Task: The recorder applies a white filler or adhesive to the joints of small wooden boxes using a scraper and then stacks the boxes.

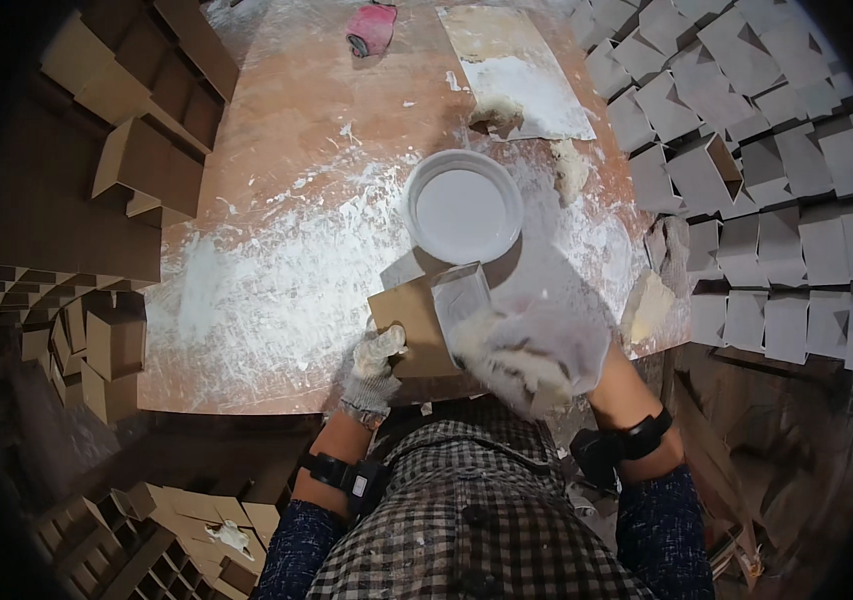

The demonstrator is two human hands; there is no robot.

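A brown cardboard box (413, 325) with a whitened face (462, 292) stands at the table's near edge. My left hand (377, 358), in a knitted glove caked with white, grips its left side with the thumb on the brown face. Against the box's right side is my right hand (557, 335), badly smeared by motion. Under it shows a pale, shaggy, sponge-like pad (522, 370), which the hand seems to hold; its fingers do not show clearly. Just beyond the box sits a round white tub (463, 207) of white liquid.
White-smeared wooden table (267, 300). Stacked white boxes (747, 230) line the right; brown boxes (152, 160) stand at left and lower left. A yellowish sponge piece (652, 305) lies at the right edge. Farther off are a whitened sheet (522, 80) and a pink cloth item (374, 28).
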